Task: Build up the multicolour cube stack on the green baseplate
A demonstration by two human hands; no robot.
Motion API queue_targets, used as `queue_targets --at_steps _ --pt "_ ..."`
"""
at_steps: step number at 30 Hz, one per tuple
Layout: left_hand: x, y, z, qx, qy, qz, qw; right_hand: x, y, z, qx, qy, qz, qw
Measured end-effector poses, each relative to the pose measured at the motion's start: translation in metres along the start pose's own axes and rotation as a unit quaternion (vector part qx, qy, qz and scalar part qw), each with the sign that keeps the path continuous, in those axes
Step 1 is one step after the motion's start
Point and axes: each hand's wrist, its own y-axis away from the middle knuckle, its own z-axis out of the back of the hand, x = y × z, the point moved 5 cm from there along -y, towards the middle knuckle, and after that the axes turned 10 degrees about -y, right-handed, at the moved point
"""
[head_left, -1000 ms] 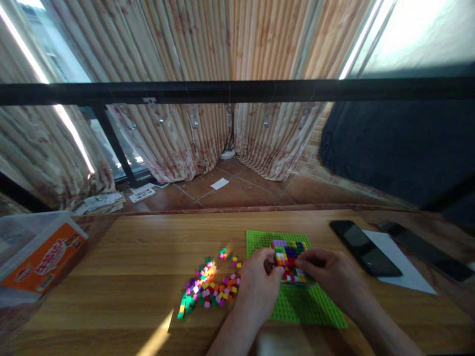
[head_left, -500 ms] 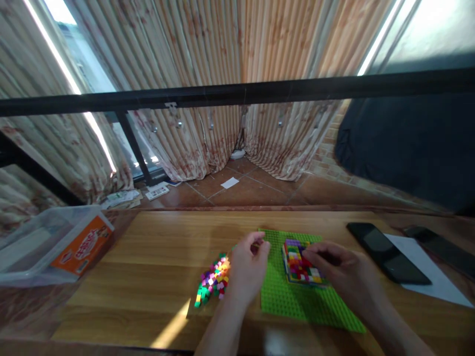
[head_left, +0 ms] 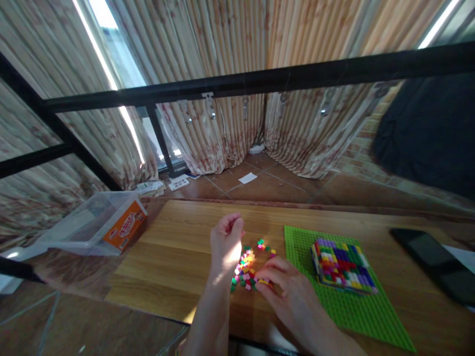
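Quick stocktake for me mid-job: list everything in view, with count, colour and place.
small square plastic bricks: many, mixed colours, loose between the hands
layered rectangular brick block: one, multicoloured, on the baseplate
studded square-cornered plastic baseplate: one, bright green, right of the loose bricks
flat rectangular smartphone: one, black, right of the baseplate
flat paper sheet: one, white, right edge
open plastic tub: one, clear, orange label, left of the tabletop
wooden tabletop: one, brown, beneath the baseplate
patterned fabric curtains: several, beige and reddish, background
long straight rail: one, black, across the curtains
floor papers: several, mostly white, beyond the tabletop
left hand: one, left of the bricks, grip unclear
right hand: one, fingertips at the bricks
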Motion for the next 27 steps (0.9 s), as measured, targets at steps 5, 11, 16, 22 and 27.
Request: queue_targets --at_steps 5,11,16,22,27 --pt "0.0 0.0 0.005 0.002 0.004 0.0 1.0 -0.003 -0.004 -0.018 0.022 0.048 0.011 0.999" --pt "0.001 0.0 0.011 0.003 0.007 0.001 1.0 -0.026 -0.008 -0.005 -0.001 0.092 0.004 0.996" --pt "0.001 -0.001 0.012 0.005 0.011 0.008 1.0 -0.02 -0.01 -0.011 -0.001 0.076 0.017 0.997" --pt "0.0 0.0 0.013 0.007 0.012 0.008 1.0 -0.015 -0.01 -0.019 0.011 0.099 0.001 0.995" --pt "0.0 0.0 0.012 0.009 0.014 0.011 1.0 -0.019 -0.01 -0.006 -0.029 0.131 -0.016 0.991"
